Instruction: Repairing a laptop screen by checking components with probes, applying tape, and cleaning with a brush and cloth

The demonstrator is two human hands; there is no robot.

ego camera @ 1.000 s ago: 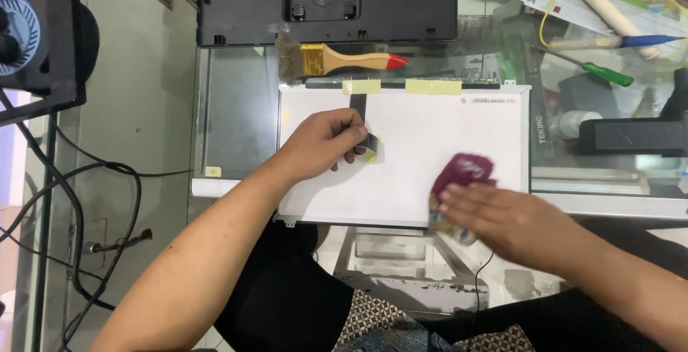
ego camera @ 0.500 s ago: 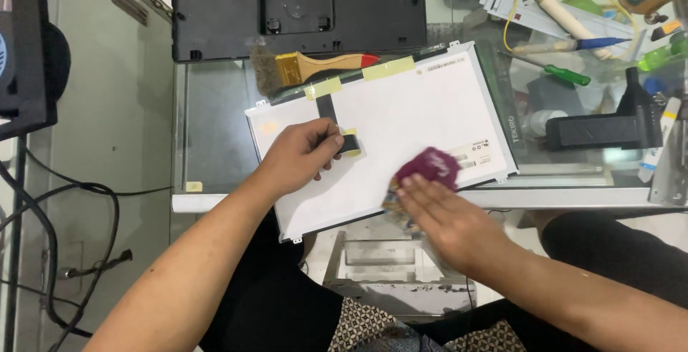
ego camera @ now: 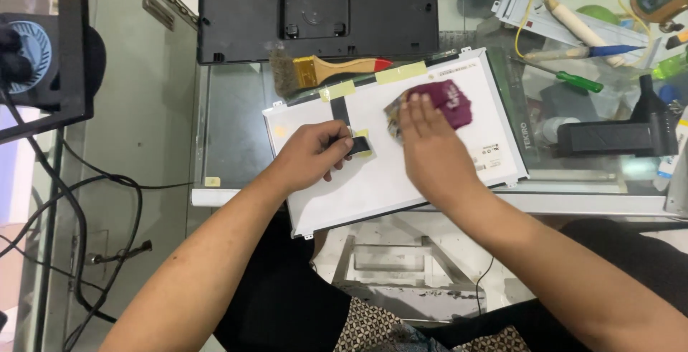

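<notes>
A white flat display panel lies tilted on a glass table, its back side up, with yellow tape strips along its far edge. My left hand rests on the panel and pinches the end of a black flat cable with a yellow tab. My right hand presses a maroon cloth flat against the panel's upper middle.
A paintbrush with a wooden handle lies just beyond the panel. A black laptop base sits at the back. A green screwdriver, a black block and other tools crowd the right side. Cables hang at left.
The panel has turned counter-clockwise on the table. My right hand has slid the maroon cloth from the panel's near right edge up to its upper middle. My left hand keeps the cable end.
</notes>
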